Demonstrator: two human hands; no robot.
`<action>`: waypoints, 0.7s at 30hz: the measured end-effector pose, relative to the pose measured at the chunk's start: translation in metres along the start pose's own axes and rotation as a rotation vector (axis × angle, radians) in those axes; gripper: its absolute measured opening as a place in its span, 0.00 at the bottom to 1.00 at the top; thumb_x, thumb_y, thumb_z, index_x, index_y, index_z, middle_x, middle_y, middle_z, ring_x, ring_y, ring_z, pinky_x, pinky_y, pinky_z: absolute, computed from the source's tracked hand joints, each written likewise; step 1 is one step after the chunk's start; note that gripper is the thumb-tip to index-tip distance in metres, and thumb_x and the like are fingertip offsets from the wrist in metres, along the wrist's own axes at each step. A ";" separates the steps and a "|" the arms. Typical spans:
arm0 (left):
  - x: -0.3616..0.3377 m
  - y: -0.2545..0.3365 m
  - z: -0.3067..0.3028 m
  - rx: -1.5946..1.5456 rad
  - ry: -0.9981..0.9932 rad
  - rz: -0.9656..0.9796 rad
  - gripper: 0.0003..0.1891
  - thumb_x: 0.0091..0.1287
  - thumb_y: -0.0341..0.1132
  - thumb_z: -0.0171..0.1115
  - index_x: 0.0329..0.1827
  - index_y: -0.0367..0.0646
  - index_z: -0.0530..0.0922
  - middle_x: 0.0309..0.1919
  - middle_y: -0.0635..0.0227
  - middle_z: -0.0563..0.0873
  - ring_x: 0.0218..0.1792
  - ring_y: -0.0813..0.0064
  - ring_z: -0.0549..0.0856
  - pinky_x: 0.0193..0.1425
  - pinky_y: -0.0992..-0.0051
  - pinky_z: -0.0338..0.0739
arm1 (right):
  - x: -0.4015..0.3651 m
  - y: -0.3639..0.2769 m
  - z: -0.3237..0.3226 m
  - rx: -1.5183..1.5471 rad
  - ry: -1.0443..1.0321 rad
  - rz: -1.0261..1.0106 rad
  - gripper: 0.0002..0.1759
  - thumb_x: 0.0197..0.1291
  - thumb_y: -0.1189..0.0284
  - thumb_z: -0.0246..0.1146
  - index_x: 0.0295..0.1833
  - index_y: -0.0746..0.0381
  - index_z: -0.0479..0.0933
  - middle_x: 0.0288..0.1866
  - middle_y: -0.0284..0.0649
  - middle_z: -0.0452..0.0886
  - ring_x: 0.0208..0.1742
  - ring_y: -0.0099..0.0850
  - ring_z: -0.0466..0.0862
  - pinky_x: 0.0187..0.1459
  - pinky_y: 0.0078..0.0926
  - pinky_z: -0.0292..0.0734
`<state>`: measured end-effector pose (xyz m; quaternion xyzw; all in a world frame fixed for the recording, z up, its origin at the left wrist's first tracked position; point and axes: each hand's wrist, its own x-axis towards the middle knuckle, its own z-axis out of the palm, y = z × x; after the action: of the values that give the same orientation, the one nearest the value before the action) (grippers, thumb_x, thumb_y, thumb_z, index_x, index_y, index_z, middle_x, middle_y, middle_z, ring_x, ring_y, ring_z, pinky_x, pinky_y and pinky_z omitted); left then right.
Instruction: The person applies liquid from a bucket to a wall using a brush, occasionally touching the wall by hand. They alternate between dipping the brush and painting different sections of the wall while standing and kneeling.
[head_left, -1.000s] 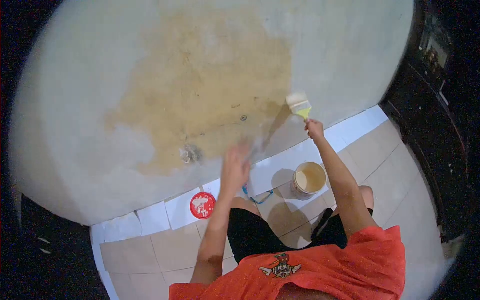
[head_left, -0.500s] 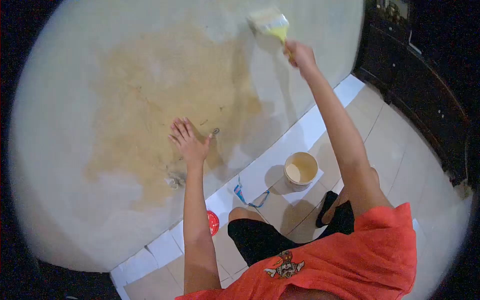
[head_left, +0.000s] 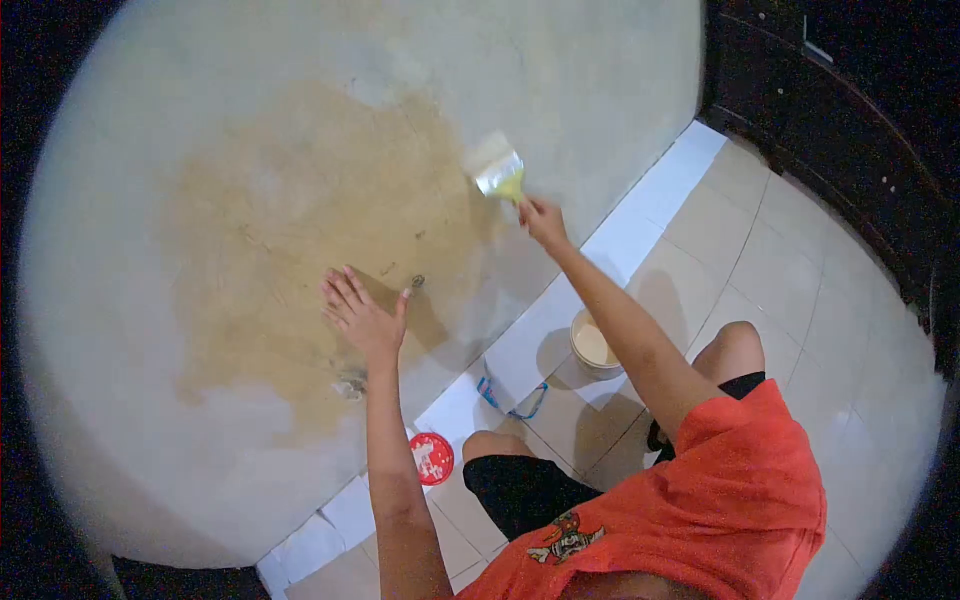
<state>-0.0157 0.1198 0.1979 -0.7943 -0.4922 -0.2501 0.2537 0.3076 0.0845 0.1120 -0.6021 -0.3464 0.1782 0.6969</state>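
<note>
Gripping the yellow-handled flat paintbrush point(head_left: 497, 168) in my right hand point(head_left: 543, 220), fingers closed round the handle, I hold its bristles against the grey plaster wall point(head_left: 600, 80) beside the tan patch point(head_left: 280, 200). My left hand point(head_left: 360, 315) lies spread flat on that patch. If it is wet, my palm may smear it. A loaded brush could also drip near the round cream paint bucket point(head_left: 592, 345).

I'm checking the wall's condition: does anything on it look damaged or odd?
Yes. A large yellow-brown patch spreads across the grey wall, uneven like a stain, and below the left hand a small rough chipped-looking spot breaks the surface. The right hand holds a brush at the patch's edge.
</note>
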 end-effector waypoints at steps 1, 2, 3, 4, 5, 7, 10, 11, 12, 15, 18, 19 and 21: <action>0.001 0.004 -0.002 0.000 -0.010 -0.022 0.52 0.54 0.69 0.48 0.71 0.39 0.43 0.71 0.51 0.41 0.72 0.52 0.40 0.69 0.47 0.39 | -0.012 0.032 -0.004 -0.025 -0.011 0.040 0.16 0.59 0.61 0.56 0.38 0.63 0.80 0.21 0.33 0.76 0.23 0.21 0.74 0.25 0.22 0.68; 0.002 0.006 -0.003 0.000 -0.021 -0.043 0.53 0.54 0.69 0.48 0.71 0.38 0.43 0.71 0.51 0.41 0.72 0.52 0.40 0.69 0.46 0.39 | -0.023 0.063 -0.010 -0.051 -0.022 0.080 0.15 0.58 0.63 0.57 0.37 0.64 0.80 0.22 0.37 0.79 0.25 0.25 0.78 0.28 0.26 0.71; 0.003 0.008 -0.003 0.003 -0.015 -0.037 0.53 0.54 0.69 0.48 0.71 0.38 0.43 0.71 0.51 0.41 0.72 0.52 0.40 0.69 0.46 0.39 | -0.038 0.082 -0.017 -0.194 0.003 0.102 0.17 0.56 0.61 0.57 0.37 0.64 0.80 0.25 0.42 0.80 0.29 0.31 0.80 0.32 0.30 0.73; 0.003 0.009 -0.001 -0.009 -0.026 -0.046 0.53 0.53 0.68 0.50 0.71 0.37 0.42 0.71 0.50 0.40 0.71 0.51 0.40 0.68 0.45 0.39 | -0.052 0.095 -0.026 -0.339 0.028 0.124 0.18 0.55 0.58 0.57 0.37 0.64 0.80 0.28 0.47 0.82 0.33 0.37 0.83 0.36 0.34 0.74; 0.003 0.008 -0.001 -0.019 -0.036 -0.053 0.54 0.53 0.68 0.52 0.71 0.37 0.42 0.71 0.49 0.39 0.71 0.50 0.40 0.67 0.43 0.39 | -0.065 0.101 -0.036 -0.385 -0.016 0.241 0.21 0.54 0.57 0.57 0.37 0.65 0.80 0.31 0.50 0.81 0.37 0.42 0.82 0.40 0.37 0.74; 0.002 0.010 -0.003 0.036 -0.060 -0.051 0.54 0.53 0.69 0.50 0.71 0.37 0.42 0.71 0.49 0.40 0.71 0.50 0.40 0.68 0.45 0.38 | -0.070 0.121 -0.054 -0.418 -0.058 0.354 0.23 0.52 0.55 0.57 0.37 0.66 0.80 0.34 0.54 0.81 0.41 0.46 0.81 0.43 0.40 0.74; 0.003 0.006 0.001 0.048 -0.046 -0.032 0.54 0.53 0.69 0.50 0.71 0.37 0.42 0.71 0.49 0.40 0.71 0.50 0.40 0.68 0.46 0.38 | -0.054 0.157 -0.060 -0.757 0.019 0.327 0.21 0.51 0.56 0.56 0.24 0.63 0.81 0.20 0.41 0.81 0.23 0.32 0.80 0.32 0.32 0.76; 0.002 0.006 0.002 0.000 -0.007 -0.017 0.54 0.52 0.68 0.52 0.71 0.38 0.42 0.71 0.50 0.40 0.71 0.51 0.39 0.68 0.44 0.40 | -0.037 0.148 -0.065 -0.797 -0.010 0.298 0.22 0.50 0.56 0.55 0.20 0.63 0.80 0.20 0.41 0.81 0.22 0.32 0.80 0.31 0.33 0.76; 0.001 0.007 0.000 0.000 -0.013 -0.009 0.54 0.52 0.68 0.52 0.71 0.38 0.42 0.71 0.50 0.40 0.71 0.51 0.39 0.68 0.44 0.40 | -0.021 0.134 -0.066 -0.723 -0.025 0.306 0.22 0.50 0.56 0.55 0.21 0.64 0.80 0.20 0.41 0.80 0.21 0.33 0.80 0.30 0.33 0.76; 0.001 0.009 -0.009 0.055 -0.060 -0.013 0.54 0.52 0.68 0.52 0.71 0.38 0.41 0.71 0.50 0.39 0.71 0.51 0.39 0.68 0.45 0.40 | 0.024 0.057 -0.066 -0.700 -0.165 -0.088 0.18 0.52 0.59 0.57 0.22 0.63 0.78 0.16 0.39 0.78 0.17 0.30 0.78 0.24 0.30 0.73; 0.002 0.010 -0.011 0.069 -0.079 -0.025 0.55 0.52 0.67 0.54 0.71 0.38 0.40 0.71 0.50 0.39 0.72 0.52 0.40 0.69 0.46 0.41 | 0.056 -0.067 -0.062 -0.493 -0.186 0.343 0.15 0.54 0.64 0.59 0.19 0.59 0.76 0.13 0.35 0.73 0.13 0.26 0.69 0.15 0.26 0.63; 0.002 0.011 -0.012 0.068 -0.065 -0.024 0.55 0.51 0.67 0.55 0.71 0.38 0.40 0.71 0.50 0.39 0.71 0.52 0.40 0.69 0.48 0.42 | 0.066 -0.092 -0.065 -0.411 -0.175 0.365 0.15 0.55 0.65 0.59 0.18 0.59 0.75 0.13 0.34 0.71 0.12 0.24 0.66 0.13 0.25 0.60; 0.003 0.011 -0.011 0.066 -0.043 -0.024 0.56 0.51 0.66 0.56 0.71 0.38 0.39 0.71 0.49 0.39 0.71 0.51 0.40 0.69 0.49 0.42 | 0.090 -0.121 -0.074 -0.285 -0.254 0.258 0.16 0.57 0.66 0.59 0.19 0.60 0.74 0.13 0.31 0.69 0.12 0.20 0.60 0.13 0.22 0.53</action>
<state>-0.0063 0.1099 0.2064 -0.7847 -0.5151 -0.2196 0.2660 0.4015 0.0664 0.2500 -0.7066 -0.3730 0.2893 0.5271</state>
